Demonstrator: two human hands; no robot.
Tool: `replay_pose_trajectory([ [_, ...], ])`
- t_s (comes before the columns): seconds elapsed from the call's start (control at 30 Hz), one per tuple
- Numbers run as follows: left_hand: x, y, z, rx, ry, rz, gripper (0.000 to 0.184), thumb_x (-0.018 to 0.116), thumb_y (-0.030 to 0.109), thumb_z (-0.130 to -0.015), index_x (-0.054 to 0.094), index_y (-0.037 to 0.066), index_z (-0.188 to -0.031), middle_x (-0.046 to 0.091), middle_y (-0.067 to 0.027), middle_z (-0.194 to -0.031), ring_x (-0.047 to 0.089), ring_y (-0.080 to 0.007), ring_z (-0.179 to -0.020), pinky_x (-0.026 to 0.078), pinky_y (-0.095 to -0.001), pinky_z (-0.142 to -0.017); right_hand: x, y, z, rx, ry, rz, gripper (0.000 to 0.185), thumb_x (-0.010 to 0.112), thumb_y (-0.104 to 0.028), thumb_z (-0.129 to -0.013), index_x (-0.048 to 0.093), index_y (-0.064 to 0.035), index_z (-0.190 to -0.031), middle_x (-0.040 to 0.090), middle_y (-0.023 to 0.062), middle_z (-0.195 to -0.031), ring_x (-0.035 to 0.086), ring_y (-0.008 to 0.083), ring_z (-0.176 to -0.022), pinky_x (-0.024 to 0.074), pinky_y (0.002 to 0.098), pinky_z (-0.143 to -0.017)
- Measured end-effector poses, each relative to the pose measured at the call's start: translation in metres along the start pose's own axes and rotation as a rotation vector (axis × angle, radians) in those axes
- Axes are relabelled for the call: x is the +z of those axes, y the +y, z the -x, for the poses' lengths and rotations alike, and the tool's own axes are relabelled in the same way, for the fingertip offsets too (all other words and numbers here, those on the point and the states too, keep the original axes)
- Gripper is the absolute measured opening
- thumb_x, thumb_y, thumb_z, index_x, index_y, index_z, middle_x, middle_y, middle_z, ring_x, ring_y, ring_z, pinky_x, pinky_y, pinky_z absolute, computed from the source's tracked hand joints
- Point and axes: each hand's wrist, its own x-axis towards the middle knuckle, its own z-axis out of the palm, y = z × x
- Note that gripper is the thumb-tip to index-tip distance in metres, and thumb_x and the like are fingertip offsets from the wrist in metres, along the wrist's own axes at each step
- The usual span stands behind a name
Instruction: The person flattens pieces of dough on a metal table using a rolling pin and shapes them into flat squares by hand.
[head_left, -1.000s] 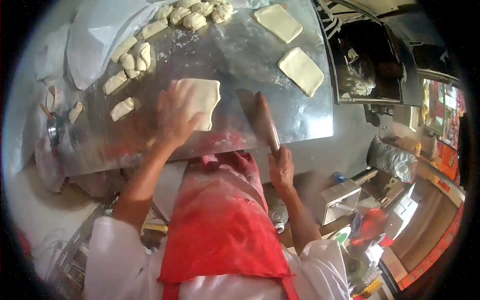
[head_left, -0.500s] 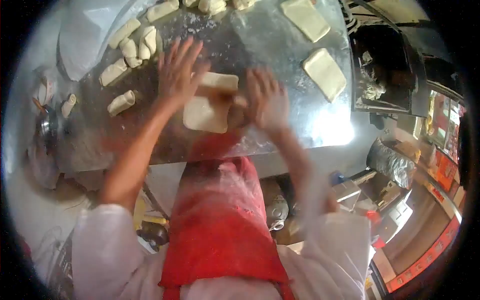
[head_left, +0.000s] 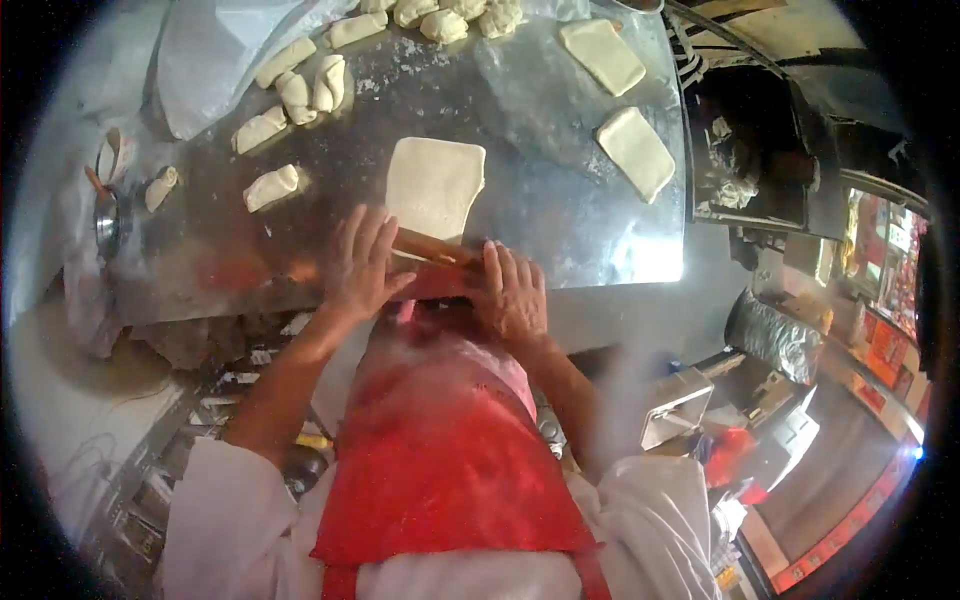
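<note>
A wooden rolling pin (head_left: 432, 247) lies across the near end of a flat dough sheet (head_left: 433, 188), close to the table's front edge. My left hand (head_left: 362, 266) rests on the pin's left end, fingers apart and stretched forward. On its right end lies my right hand (head_left: 510, 292), palm down with the fingers extended. Two more flat dough pieces, one (head_left: 637, 154) on the right and one (head_left: 603, 57) behind it, sit on the metal table (head_left: 540, 215). A rolled dough piece (head_left: 271, 188) is left of the sheet.
Several rolled dough pieces (head_left: 294, 97) and dough lumps (head_left: 444, 26) stand at the back left, by plastic sheeting (head_left: 205, 75). A metal container (head_left: 106, 215) is at the far left. Beyond the table's right edge is a dark open box (head_left: 750, 150).
The rolling pin, first held at one end by my right hand, now lies crosswise under both hands. It has moved toward the near edge since half a second ago, uncovering the dough's middle.
</note>
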Motion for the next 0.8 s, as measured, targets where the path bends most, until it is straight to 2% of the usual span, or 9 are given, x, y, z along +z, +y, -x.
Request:
replay_pose_trajectory([
  [0.23,-0.020,0.011,0.058,0.118,0.005,0.000,0.090,0.080,0.038,-0.092,0.036,0.005,-0.164,0.031,-0.0181,-0.171,0.023,-0.0436,-0.160,0.023,-0.0687,-0.121,-0.013,-0.003,0.017,0.008,-0.161,-0.070,0.062,0.063,-0.039,-0.103,0.046,-0.0052,-0.152,0.057,0.0205,-0.149,0.056,0.0408,-0.137,0.0454,0.0524,-0.112],
  [0.33,-0.028,0.011,0.050,0.090,-0.041,0.092,0.090,0.079,0.038,-0.092,0.036,0.006,-0.164,0.031,-0.0186,-0.171,0.025,-0.0433,-0.160,0.022,-0.0678,-0.123,-0.022,-0.002,0.038,0.191,-0.263,-0.227,0.050,0.064,-0.036,-0.103,0.051,-0.0061,-0.141,0.060,0.0238,-0.140,0.062,0.0456,-0.124,0.0510,0.0529,-0.102],
  [0.4,-0.024,0.012,0.023,0.113,-0.043,0.105,0.088,0.077,0.038,-0.095,0.034,0.005,-0.165,0.030,-0.0193,-0.171,0.027,-0.0430,-0.159,0.021,-0.0671,-0.124,-0.018,0.007,0.057,0.501,-0.109,-0.448,0.042,0.063,-0.034,-0.104,0.052,-0.0047,-0.133,0.061,0.0274,-0.128,0.063,0.0499,-0.114,0.0511,0.0555,-0.095],
  [0.43,-0.018,0.015,0.008,0.123,-0.044,0.120,0.088,0.076,0.036,-0.095,0.032,0.005,-0.165,0.030,-0.0198,-0.171,0.027,-0.0425,-0.159,0.021,-0.0670,-0.125,-0.011,0.009,0.061,0.652,-0.016,-0.482,0.036,0.065,-0.029,-0.102,0.057,-0.0027,-0.124,0.065,0.0228,-0.113,0.064,0.0454,-0.104,0.0504,0.0524,-0.090],
  [0.53,-0.002,0.014,-0.030,0.136,-0.029,0.084,0.088,0.072,0.036,-0.099,0.027,0.003,-0.167,0.028,-0.0210,-0.172,0.027,-0.0424,-0.159,0.021,-0.0626,-0.127,-0.018,0.020,0.071,0.760,0.069,-0.470,0.035,0.063,-0.029,-0.102,0.057,-0.0020,-0.124,0.065,0.0233,-0.112,0.063,0.0444,-0.103,0.0495,0.0522,-0.090],
  [0.6,0.010,0.003,-0.051,-0.245,0.195,0.331,0.084,0.067,0.038,-0.103,0.026,0.003,-0.167,0.027,-0.0210,-0.173,0.027,-0.0433,-0.159,0.021,-0.0564,-0.129,-0.034,0.017,0.069,0.733,0.101,-0.434,0.035,0.063,-0.025,-0.102,0.056,-0.0013,-0.126,0.064,0.0243,-0.113,0.063,0.0450,-0.104,0.0495,0.0522,-0.091],
  [0.7,-0.032,-0.002,-0.091,-0.296,0.403,0.528,0.083,0.071,0.032,-0.099,0.031,0.004,-0.165,0.035,-0.0184,-0.171,0.028,-0.0376,-0.160,0.022,-0.0602,-0.127,-0.043,0.009,0.064,0.381,0.037,-0.285,0.033,0.071,-0.019,-0.097,0.057,-0.0063,-0.125,0.064,0.0207,-0.112,0.065,0.0448,-0.100,0.0531,0.0539,-0.084],
  [0.73,-0.040,-0.001,-0.105,-0.303,0.399,0.527,0.083,0.071,0.032,-0.099,0.031,0.004,-0.165,0.035,-0.0184,-0.171,0.028,-0.0376,-0.160,0.022,-0.0602,-0.127,-0.039,0.009,0.057,0.381,0.029,-0.288,0.033,0.071,-0.019,-0.097,0.057,-0.0063,-0.125,0.064,0.0207,-0.112,0.065,0.0448,-0.100,0.0531,0.0539,-0.084],
  [0.8,-0.044,0.006,-0.130,-0.048,0.310,0.291,0.083,0.071,0.034,-0.099,0.030,0.007,-0.167,0.034,-0.0175,-0.171,0.025,-0.0355,-0.162,0.018,-0.0597,-0.128,-0.029,0.011,0.036,0.085,-0.034,-0.131,0.041,0.073,-0.028,-0.099,0.056,-0.0031,-0.127,0.064,0.0204,-0.107,0.068,0.0439,-0.095,0.0560,0.0497,-0.076],
])
